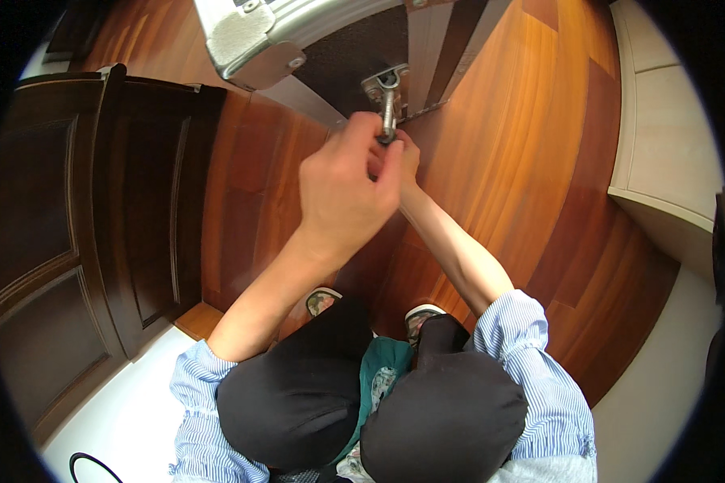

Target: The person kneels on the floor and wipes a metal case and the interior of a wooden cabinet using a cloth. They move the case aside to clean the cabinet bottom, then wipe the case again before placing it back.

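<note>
Both hands meet in front of me at a metal latch (389,108) on the dark side of a metal-edged case (350,51). My left hand (350,181) has its bent index finger and thumb around the latch's lower end. Partly behind it, my right hand (408,158) comes in from the right, its fingertips close against the same end. Most of the right hand's fingers are hidden, so its grip cannot be made out. A rounded metal corner guard (248,51) covers the case's near left corner.
Reddish wood flooring (507,151) spreads around the case. Dark panelled wooden doors (139,205) stand at left, and a pale cabinet (664,121) at right. My knees in black trousers (441,410) are bent below my arms. A black cable (93,462) shows at lower left.
</note>
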Demonstrator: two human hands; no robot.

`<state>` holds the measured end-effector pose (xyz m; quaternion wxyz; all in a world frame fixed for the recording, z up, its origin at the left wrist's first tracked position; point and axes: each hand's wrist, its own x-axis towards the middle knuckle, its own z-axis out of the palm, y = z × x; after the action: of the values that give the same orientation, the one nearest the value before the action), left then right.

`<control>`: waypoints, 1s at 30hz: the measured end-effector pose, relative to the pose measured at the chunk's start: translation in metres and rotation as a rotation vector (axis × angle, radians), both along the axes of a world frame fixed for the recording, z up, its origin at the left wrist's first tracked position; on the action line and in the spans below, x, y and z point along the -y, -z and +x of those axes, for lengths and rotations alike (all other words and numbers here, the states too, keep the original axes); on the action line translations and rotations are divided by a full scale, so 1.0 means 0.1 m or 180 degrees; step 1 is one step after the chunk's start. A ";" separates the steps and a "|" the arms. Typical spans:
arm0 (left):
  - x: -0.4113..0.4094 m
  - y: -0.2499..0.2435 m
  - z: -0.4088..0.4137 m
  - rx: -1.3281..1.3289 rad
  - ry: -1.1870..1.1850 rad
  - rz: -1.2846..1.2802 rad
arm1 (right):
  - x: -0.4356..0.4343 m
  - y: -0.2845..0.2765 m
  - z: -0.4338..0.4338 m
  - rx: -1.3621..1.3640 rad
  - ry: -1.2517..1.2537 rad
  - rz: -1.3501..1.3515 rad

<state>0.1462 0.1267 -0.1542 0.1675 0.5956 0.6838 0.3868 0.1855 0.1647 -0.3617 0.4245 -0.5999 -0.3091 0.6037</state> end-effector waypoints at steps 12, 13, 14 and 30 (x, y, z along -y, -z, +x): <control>0.09 -0.03 0.18 -0.0171 -0.0037 -0.0265 | 0.39 -0.62 0.42 -0.1851 -0.0074 -0.0058; 0.09 -0.08 0.15 -0.0271 -0.0010 -0.0392 | 0.42 -0.68 0.39 -0.1974 -0.0124 -0.0081; 0.08 -0.14 0.12 -0.0375 0.0012 -0.0520 | 0.46 -0.74 0.34 -0.2085 -0.0169 -0.0118; -0.05 -0.25 0.19 -0.1727 -0.0061 -0.1241 | 0.68 -1.12 -0.07 -0.2373 -0.0384 -0.0379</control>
<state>0.1654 0.1315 -0.1287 0.0865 0.6272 0.7701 0.0776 0.1782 0.0967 -0.2499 0.4359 -0.3434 -0.1326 0.8213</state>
